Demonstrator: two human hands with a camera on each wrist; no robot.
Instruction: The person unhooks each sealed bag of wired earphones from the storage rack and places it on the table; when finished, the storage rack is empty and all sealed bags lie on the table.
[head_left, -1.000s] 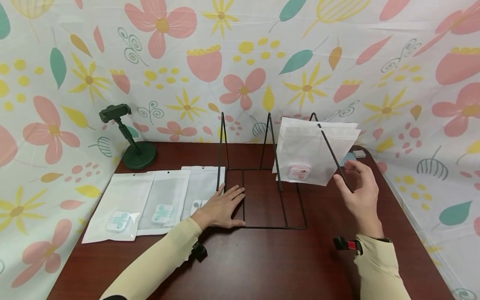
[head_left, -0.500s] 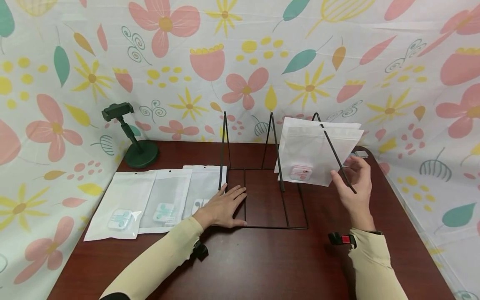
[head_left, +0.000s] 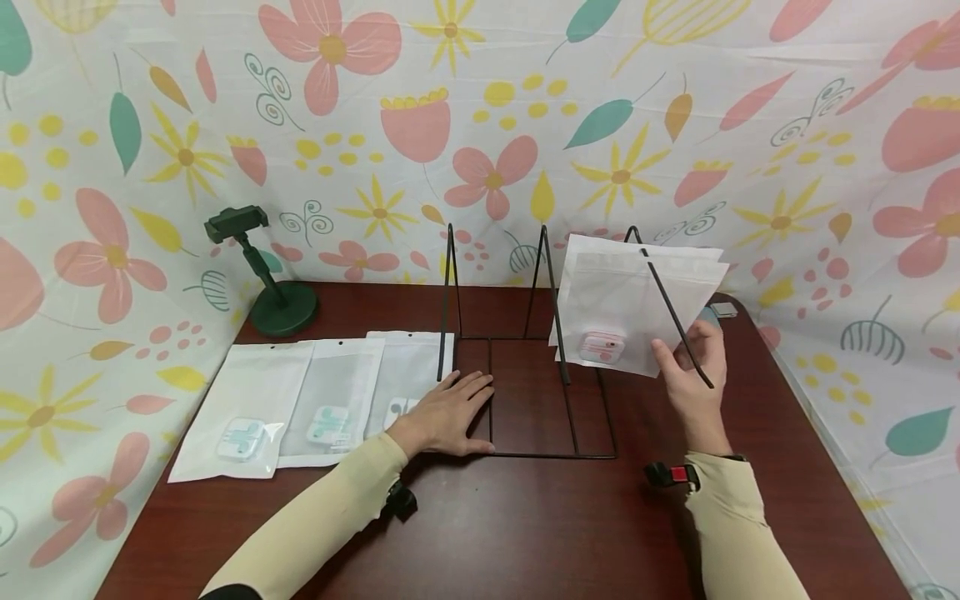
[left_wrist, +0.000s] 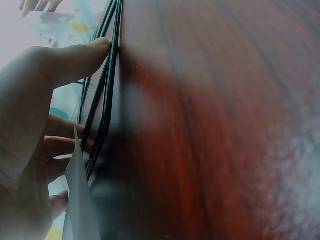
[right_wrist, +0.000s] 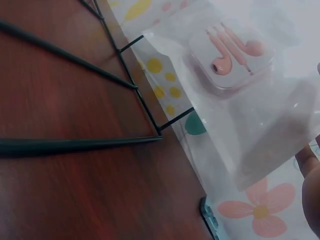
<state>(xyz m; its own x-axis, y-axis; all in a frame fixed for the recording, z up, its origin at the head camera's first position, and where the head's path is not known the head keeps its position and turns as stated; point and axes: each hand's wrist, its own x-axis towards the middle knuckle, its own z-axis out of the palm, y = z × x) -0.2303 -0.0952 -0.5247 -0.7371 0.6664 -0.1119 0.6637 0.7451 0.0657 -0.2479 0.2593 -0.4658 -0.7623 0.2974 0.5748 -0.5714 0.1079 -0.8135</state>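
A white zip pouch (head_left: 633, 296) hangs on the right-hand prong of a black wire rack (head_left: 551, 456), with another pouch behind it. Pink earphones (right_wrist: 232, 55) in a clear square case show through its lower part. My right hand (head_left: 693, 387) pinches the pouch's lower right corner, thumb in front and fingers behind. That prong's free end passes in front of the hand. My left hand (head_left: 446, 417) rests with spread fingers on the left side of the rack's base; its thumb touches the front bar in the left wrist view.
Several flat pouches lie left of the rack: a left one (head_left: 262, 375), a middle one (head_left: 341, 383) and one partly under the rack (head_left: 408, 367). A green phone stand (head_left: 283, 308) is behind them. A small white object (head_left: 723, 309) lies at the back right corner.
My right hand has moved left from the prong's end onto the hanging pouch's corner, which shifts slightly. The left hand stays on the rack's base.
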